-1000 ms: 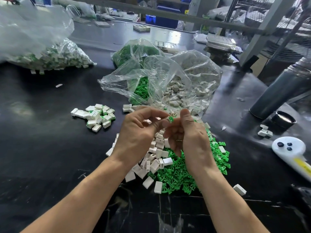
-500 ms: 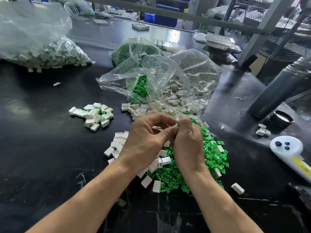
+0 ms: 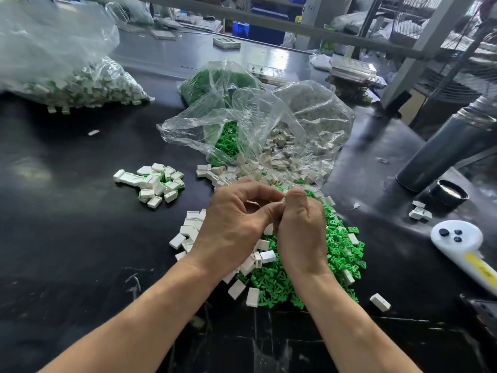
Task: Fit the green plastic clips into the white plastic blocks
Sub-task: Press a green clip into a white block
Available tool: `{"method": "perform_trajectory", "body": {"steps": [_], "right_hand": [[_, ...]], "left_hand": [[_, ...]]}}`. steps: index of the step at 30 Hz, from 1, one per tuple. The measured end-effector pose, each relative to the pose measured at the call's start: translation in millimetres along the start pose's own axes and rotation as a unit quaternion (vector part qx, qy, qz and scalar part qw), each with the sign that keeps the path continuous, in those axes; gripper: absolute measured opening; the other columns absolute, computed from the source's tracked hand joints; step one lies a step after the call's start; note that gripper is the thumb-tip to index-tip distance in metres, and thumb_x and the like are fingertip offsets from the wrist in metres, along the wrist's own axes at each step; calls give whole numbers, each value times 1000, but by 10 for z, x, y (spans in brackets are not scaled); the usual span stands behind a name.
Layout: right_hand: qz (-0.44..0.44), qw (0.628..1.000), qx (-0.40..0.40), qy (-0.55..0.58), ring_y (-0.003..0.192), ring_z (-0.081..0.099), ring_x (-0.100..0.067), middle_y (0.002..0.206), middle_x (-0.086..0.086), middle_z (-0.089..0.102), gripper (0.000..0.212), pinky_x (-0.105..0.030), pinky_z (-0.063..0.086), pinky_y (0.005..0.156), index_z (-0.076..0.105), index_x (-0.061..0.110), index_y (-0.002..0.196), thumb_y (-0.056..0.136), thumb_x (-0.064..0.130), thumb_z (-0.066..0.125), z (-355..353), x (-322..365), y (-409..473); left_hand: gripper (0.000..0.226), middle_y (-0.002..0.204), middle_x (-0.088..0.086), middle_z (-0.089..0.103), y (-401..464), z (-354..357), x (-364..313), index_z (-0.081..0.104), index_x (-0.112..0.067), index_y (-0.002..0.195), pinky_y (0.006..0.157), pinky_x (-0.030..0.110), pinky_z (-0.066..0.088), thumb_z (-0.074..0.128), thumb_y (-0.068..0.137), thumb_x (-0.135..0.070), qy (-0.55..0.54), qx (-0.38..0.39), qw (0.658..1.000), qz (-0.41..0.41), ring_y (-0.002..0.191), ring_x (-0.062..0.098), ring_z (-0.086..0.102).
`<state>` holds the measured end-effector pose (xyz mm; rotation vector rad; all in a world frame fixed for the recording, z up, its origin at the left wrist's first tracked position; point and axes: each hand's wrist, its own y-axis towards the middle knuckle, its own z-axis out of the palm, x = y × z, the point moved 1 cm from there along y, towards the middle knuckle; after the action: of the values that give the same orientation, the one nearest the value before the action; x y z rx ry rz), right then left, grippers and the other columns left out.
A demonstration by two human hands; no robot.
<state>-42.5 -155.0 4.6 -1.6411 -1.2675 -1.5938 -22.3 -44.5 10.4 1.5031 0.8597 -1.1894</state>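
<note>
Both hands meet above the loose parts at the centre of the black table. My left hand curls its fingers and thumb round a white block, only a sliver of which shows. My right hand pinches against that block at the fingertips; a green clip under its fingers is mostly hidden. Beneath the hands lie a heap of green clips and scattered white blocks. A small pile of fitted blocks, white with green showing, sits to the left.
An open clear bag spilling clips and blocks lies behind the hands. A large bag of fitted blocks is at the far left. A dark cylinder, a black cap and a white handheld device stand at the right.
The hands have dropped lower and closed together. The green clip that showed between the fingertips a second ago is now covered by the right thumb and fingers against the block.
</note>
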Motion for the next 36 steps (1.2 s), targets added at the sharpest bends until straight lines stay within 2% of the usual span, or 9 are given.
{"method": "perform_trajectory", "body": {"steps": [10, 14, 17, 18, 22, 25, 29, 36], "right_hand": [[-12, 1000, 0, 4, 40, 39, -3, 41, 14, 44, 62, -23, 31, 44, 60, 34, 46, 100, 42, 31, -12, -17, -13], [-26, 999, 25, 21, 42, 48, 1, 44, 17, 52, 71, -11, 35, 45, 65, 37, 49, 111, 37, 31, -13, -35, -9], [-8, 999, 42, 27, 48, 48, -4, 51, 10, 54, 66, -24, 38, 51, 67, 27, 61, 107, 58, 31, -56, -67, 18], [-9, 999, 45, 28, 52, 50, -6, 57, 8, 58, 63, -27, 38, 54, 68, 24, 67, 106, 60, 34, -88, -80, 33], [-45, 996, 65, 46, 60, 54, -12, 77, -7, 66, 30, -27, 40, 54, 70, 24, 89, 102, 47, 56, -188, -66, 73], [-79, 994, 75, 16, 72, 64, -7, 85, 2, 73, 7, -19, 49, 63, 73, 27, 97, 98, 32, 68, -211, -65, 83], [-97, 991, 83, -29, 91, 73, -10, 94, 8, 76, 11, -18, 56, 75, 76, 20, 105, 96, 15, 73, -226, -86, 89], [-126, 985, 76, -93, 78, 68, -2, 83, 12, 72, 7, -8, 49, 66, 74, 18, 99, 94, 12, 74, -214, -86, 103]], "left_hand": [[8, 94, 15, 74, -5, 2, 14, 79, -6, 94, 79, 46, 63, 80, 86, -5, -11, 5, 1000, 1, 83, 28, 75], [7, 90, 8, 76, 11, -17, 59, 80, -9, 94, 73, 34, 63, 80, 87, -7, -9, 1, 1000, 3, 80, 21, 75], [8, 89, 1, 78, 39, -54, 95, 79, -13, 95, 79, 37, 61, 80, 87, -12, -11, -9, 1000, -8, 83, 20, 75], [9, 89, -1, 78, 53, -71, 110, 79, -15, 95, 79, 37, 60, 80, 87, -13, -10, -18, 1000, -10, 83, 19, 74], [10, 88, -5, 78, 82, -152, 123, 78, -15, 97, 71, 19, 56, 79, 88, -10, -15, -34, 999, 2, 78, 6, 72], [12, 90, -4, 79, 74, -173, 119, 79, -12, 99, 74, 18, 57, 77, 88, -7, -11, -33, 999, 11, 83, 7, 74], [15, 94, -4, 79, 63, -188, 123, 80, -11, 102, 80, 21, 59, 77, 88, -5, 13, -34, 999, 24, 90, 11, 76], [15, 93, -4, 78, 79, -215, 150, 80, -12, 101, 78, 23, 61, 79, 87, -5, 54, -36, 997, 30, 88, 10, 76]]}}
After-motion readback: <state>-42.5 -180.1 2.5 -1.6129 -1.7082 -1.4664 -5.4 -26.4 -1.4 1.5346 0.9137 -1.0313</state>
